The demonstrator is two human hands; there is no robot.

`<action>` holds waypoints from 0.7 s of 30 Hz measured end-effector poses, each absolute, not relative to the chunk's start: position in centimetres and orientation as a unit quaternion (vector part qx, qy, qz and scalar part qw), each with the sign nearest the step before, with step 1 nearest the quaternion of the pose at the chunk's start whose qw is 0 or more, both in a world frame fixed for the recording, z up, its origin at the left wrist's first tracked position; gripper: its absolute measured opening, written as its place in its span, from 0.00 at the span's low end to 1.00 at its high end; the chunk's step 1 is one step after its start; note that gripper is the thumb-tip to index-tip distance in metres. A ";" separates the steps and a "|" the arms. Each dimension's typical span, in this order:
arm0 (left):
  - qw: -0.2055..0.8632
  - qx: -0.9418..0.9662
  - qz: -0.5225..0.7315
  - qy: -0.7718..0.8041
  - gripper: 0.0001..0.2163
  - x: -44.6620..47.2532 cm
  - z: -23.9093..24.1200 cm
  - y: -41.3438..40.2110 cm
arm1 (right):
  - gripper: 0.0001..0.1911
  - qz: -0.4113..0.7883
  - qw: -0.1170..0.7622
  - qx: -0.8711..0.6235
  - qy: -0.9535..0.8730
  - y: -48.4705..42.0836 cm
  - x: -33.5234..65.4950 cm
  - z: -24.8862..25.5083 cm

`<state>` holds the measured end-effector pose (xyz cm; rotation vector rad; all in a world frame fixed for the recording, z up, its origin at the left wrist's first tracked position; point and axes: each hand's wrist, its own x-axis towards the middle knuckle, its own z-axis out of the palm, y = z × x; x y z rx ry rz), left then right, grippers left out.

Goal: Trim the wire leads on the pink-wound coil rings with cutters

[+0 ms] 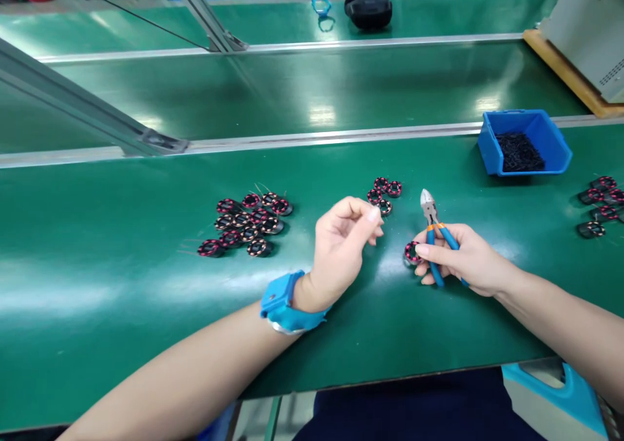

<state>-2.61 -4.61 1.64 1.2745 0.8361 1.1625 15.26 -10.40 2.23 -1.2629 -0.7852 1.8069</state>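
My right hand (463, 259) is wrapped round blue-handled diagonal cutters (433, 223), their jaws pointing away from me. Its thumb and fingertips also hold a small wire-wound ring coil (412, 252) with pink and black segments. To the left, my left hand (341, 242) is raised with thumb and fingers pressed together; whatever may be in the pinch is too small to see. Just beyond those fingertips lies a small group of similar coils (374, 196). A larger cluster of coils (241, 220), some with thin wire ends sticking out, rests left of my left hand.
A blue bin (556, 151) with many small black pieces stands at the back right. More coils (604, 197) lie at the right edge of the green table (146, 350). Metal rails (312, 138) and a slanted post (78, 96) border the far side. A grey machine (589, 31) stands beyond.
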 end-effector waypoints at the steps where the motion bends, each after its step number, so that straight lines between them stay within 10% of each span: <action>1: 0.597 0.555 0.463 0.348 0.12 -2.7 1.5 -5.0 | 0.20 0.709 0.401 -0.500 -0.294 -10.3 15.3 2.2; 6: 0.639 0.603 0.356 0.319 0.24 -1.7 1.0 -7.0 | 0.22 0.696 0.442 -0.506 -0.251 -9.9 15.1 2.2; 21: 0.792 0.444 0.272 0.319 0.13 -2.1 1.2 -6.0 | 0.20 0.530 0.437 -0.567 -0.455 -10.4 16.3 2.7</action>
